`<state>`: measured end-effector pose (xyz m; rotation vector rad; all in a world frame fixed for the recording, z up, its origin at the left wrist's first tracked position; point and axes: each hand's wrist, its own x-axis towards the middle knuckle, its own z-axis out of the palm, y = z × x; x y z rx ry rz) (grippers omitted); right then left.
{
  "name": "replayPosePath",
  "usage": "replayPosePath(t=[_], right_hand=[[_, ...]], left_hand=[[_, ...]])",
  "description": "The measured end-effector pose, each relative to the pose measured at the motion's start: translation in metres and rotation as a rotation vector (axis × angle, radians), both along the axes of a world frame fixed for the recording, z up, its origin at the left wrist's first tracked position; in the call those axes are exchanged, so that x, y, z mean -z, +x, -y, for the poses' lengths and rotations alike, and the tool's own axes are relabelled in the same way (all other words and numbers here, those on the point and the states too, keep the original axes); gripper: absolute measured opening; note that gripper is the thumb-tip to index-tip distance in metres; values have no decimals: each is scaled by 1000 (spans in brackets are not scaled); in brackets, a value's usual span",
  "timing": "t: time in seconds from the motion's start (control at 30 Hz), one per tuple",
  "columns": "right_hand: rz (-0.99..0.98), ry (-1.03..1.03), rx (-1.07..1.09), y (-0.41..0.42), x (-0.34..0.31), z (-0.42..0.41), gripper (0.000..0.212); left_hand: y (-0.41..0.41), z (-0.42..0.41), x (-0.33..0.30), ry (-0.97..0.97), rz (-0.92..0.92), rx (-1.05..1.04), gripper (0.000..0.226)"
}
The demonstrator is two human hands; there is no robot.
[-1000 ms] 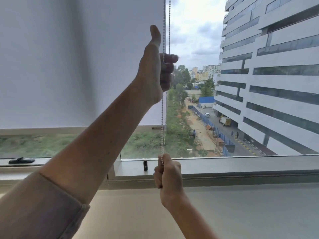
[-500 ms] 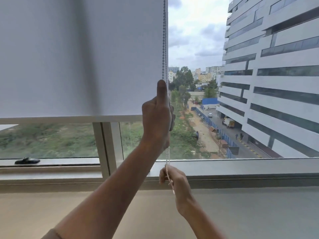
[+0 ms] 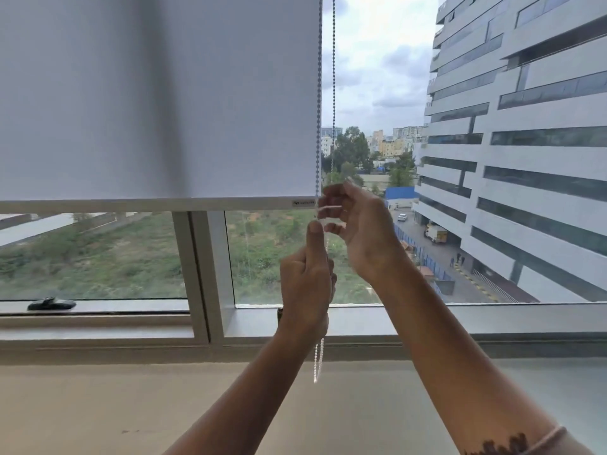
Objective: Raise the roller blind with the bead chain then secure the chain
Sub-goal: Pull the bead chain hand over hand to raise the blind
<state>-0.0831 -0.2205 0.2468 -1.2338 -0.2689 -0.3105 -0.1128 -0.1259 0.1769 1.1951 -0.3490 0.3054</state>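
The white roller blind [image 3: 157, 93] covers the upper left window, and its bottom rail [image 3: 131, 204] hangs well above the sill. The bead chain [image 3: 333, 77] runs down in two strands along the blind's right edge. My left hand [image 3: 307, 280] is shut on the chain with the thumb pointing up, and the chain's loop end [image 3: 318, 362] dangles below that fist. My right hand [image 3: 361, 231] is just above and to the right, level with the bottom rail. Its fingers are spread and curled at the chain, blurred, and not closed on it.
A vertical window frame post [image 3: 197, 274] stands left of my hands. A black window handle [image 3: 51, 303] lies on the lower frame at the left. A small dark fitting [image 3: 280, 312] shows on the frame behind my left wrist. The wide sill ledge [image 3: 492, 326] runs across below.
My left hand pulled the chain down from high up and the blind rose. My right hand let go of the chain's lower end and moved up above the left hand.
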Motion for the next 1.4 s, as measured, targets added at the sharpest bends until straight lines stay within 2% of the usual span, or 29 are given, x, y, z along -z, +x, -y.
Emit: replayPosePath(t=[0.23,0.43,0.5,0.63,0.77,1.03,1.13,1.23,1.3,1.4], right_hand=[[56,9,-31,-5,-65,-10,42],[20,35,-84,-7,-94,-17,41],[9,51,-63,-6,-99,-19,40],[-23,84,-16,-2,-103,-22,39],[-74,173,59,-5,-94,-27,48],[13,269,142,-12,-58,-39,73],[38,274,149,-16,-45,-44,65],[63,279,157,-22,-35,-46,54],[69,275,157,-27,-29,-49,54],[55,289,148,-33,-20,-51,60]], left_hand=[[5,7,47,25,-30,-25,74],[12,11,84,39,-68,-25,107],[15,11,96,72,-82,-44,104],[15,8,112,121,-94,-63,86],[13,7,125,184,-86,-84,83],[13,-3,156,267,-88,-88,81],[9,-8,166,278,-83,-50,88],[6,-15,172,250,-99,70,74],[8,-19,172,290,-85,112,72],[19,-24,155,327,-67,70,74]])
